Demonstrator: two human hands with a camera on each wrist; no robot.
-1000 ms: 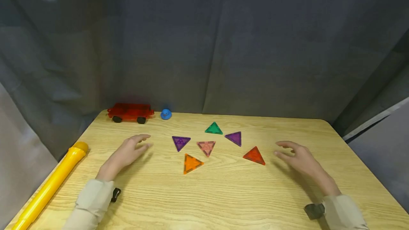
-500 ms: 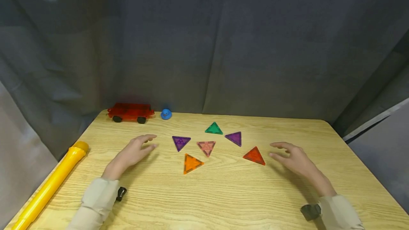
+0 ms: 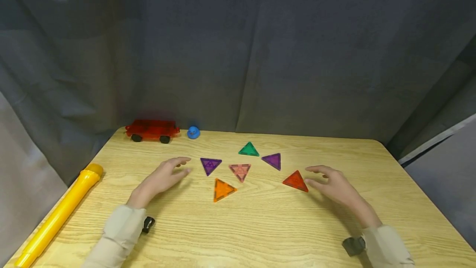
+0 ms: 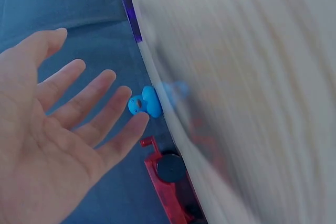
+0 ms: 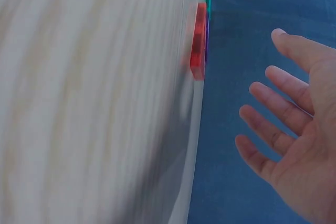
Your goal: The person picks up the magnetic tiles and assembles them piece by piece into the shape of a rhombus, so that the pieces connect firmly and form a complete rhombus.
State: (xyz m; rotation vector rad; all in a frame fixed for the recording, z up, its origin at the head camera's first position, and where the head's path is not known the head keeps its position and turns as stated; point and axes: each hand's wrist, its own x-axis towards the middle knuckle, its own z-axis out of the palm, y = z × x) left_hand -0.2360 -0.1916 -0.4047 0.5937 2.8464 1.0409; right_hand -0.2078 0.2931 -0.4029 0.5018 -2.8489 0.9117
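My left hand (image 3: pixel 161 178) hovers above the table, fingers loosely spread and holding nothing. Just right of it lies a purple triangular tile (image 3: pixel 210 165), with a gap between them. On the other side my right hand (image 3: pixel 333 184), empty too, is held over the table with relaxed fingers. Its fingertips are close to the right corner of a red triangular tile (image 3: pixel 296 181); in the right wrist view the hand stands apart from the red tile (image 5: pixel 198 43). Between the hands lie an orange tile (image 3: pixel 223 190), a pink tile (image 3: pixel 240 171), a green tile (image 3: pixel 248 149) and a second purple tile (image 3: pixel 273 161).
At the back left stand a red toy wagon (image 3: pixel 152 130) with black wheels and a small blue duck (image 3: pixel 193 132). A long yellow tube (image 3: pixel 59 216) lies along the left edge of the wooden table (image 3: pixel 238 235). A dark curtain (image 3: pixel 245 53) hangs behind.
Both hands have moved inward, the left one rightward toward the nearer purple tile, the right one leftward toward the red tile. The tiles stay where they were.
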